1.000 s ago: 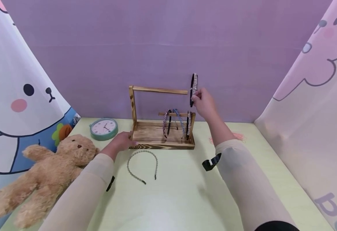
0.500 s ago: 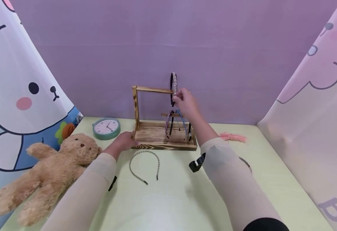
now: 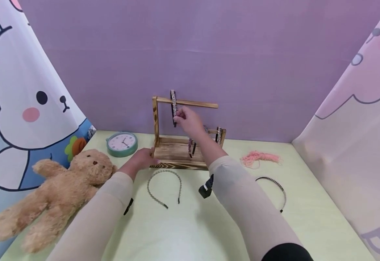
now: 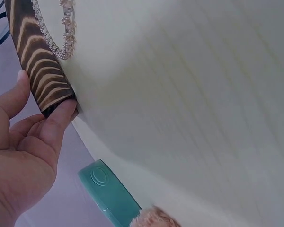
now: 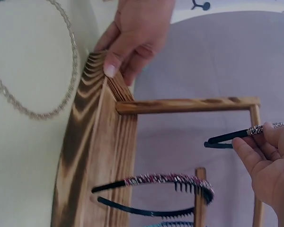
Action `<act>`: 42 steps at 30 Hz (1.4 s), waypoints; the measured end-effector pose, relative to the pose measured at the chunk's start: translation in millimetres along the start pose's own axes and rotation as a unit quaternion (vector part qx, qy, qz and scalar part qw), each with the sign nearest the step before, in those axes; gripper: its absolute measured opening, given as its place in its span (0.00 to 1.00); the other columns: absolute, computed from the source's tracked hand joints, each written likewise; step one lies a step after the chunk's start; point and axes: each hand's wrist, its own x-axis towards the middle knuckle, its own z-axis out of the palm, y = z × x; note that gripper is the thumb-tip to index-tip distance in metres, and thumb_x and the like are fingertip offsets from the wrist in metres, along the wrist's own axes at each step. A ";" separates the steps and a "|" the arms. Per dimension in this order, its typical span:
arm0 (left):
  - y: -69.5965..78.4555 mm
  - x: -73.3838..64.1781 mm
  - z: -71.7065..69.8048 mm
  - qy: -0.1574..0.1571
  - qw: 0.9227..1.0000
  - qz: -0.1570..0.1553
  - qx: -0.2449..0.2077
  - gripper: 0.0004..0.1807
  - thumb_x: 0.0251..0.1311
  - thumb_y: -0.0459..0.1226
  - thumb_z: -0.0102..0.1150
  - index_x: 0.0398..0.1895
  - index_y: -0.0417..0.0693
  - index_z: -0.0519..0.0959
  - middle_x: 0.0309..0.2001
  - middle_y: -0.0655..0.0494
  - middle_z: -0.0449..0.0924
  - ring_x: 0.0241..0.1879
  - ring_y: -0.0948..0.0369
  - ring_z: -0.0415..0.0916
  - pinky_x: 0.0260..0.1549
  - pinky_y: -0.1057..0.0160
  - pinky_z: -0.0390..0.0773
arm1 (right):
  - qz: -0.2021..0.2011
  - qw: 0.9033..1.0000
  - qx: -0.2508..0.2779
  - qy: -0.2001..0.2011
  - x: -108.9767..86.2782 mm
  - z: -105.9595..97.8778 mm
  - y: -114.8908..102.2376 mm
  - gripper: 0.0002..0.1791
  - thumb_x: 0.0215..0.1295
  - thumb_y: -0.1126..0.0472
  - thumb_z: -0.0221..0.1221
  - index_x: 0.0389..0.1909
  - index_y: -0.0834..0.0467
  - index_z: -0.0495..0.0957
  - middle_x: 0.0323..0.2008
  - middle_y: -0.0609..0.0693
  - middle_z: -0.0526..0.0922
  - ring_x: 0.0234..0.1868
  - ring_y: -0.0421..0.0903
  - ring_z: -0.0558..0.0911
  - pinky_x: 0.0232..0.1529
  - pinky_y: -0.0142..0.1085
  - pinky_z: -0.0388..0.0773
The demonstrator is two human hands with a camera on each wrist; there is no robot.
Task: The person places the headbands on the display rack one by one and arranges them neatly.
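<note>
My right hand (image 3: 190, 123) pinches a black headband with sparkling stones (image 3: 174, 99) near its lower ends. The headband stands upright over the upper rod (image 3: 199, 104) of a wooden rack (image 3: 170, 150), near the rod's left end. My left hand (image 3: 141, 159) holds the front left corner of the rack's tray, thumb on one side and fingers on the other in the left wrist view. On the lower rod hang several headbands, among them a pink-stoned one (image 5: 156, 178) and a silvery one (image 3: 219, 134). My right forearm partly hides them.
A beaded headband (image 3: 149, 181) lies in front of the rack, another headband (image 3: 284, 194) at the right. Pink yarn (image 3: 258, 157) lies behind that one. A teal clock (image 3: 122, 144) and a teddy bear (image 3: 66, 195) are at the left. A purple backdrop (image 3: 258, 72) hangs behind.
My right hand has carried the stoned headband leftward along the upper rod, from beyond its free right end to near the left post, and slightly lower. The left hand stays on the rack.
</note>
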 end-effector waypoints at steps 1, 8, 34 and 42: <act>0.1 0.4 -0.1 -0.001 1.000 0.001 0.004 0.42 0.67 0.47 0.58 0.77 0.42 0.50 0.73 0.36 0.57 0.71 0.39 0.56 0.69 0.42 0.60 | -0.001 1.000 0.002 -0.006 1.1 4.0 0.0 0.08 0.71 0.58 0.58 0.43 0.58 0.75 0.37 0.52 0.80 0.39 0.46 0.80 0.39 0.35 0.79; -0.8 3.9 0.0 -0.003 1.000 -0.006 0.011 0.43 0.67 0.48 0.58 0.77 0.43 0.51 0.74 0.37 0.57 0.72 0.40 0.55 0.70 0.43 0.59 | 0.005 1.000 0.004 -0.024 9.1 26.6 -1.6 0.07 0.70 0.58 0.59 0.42 0.57 0.75 0.37 0.51 0.81 0.38 0.45 0.81 0.39 0.34 0.80; 1.8 5.0 -0.3 -0.011 1.000 -0.028 0.005 0.43 0.67 0.47 0.58 0.77 0.42 0.50 0.74 0.38 0.56 0.73 0.41 0.55 0.69 0.41 0.59 | 0.021 0.995 -0.039 -0.086 7.8 37.0 -0.8 0.19 0.71 0.53 0.58 0.59 0.54 0.77 0.53 0.48 0.82 0.55 0.45 0.79 0.57 0.39 0.77; 1.9 2.1 -0.1 -0.010 1.000 -0.016 0.021 0.43 0.68 0.48 0.57 0.78 0.42 0.49 0.75 0.37 0.55 0.73 0.40 0.53 0.70 0.42 0.58 | 0.032 0.993 -0.056 -0.102 -4.7 33.2 1.1 0.23 0.72 0.50 0.57 0.63 0.53 0.75 0.56 0.46 0.81 0.58 0.44 0.78 0.58 0.39 0.77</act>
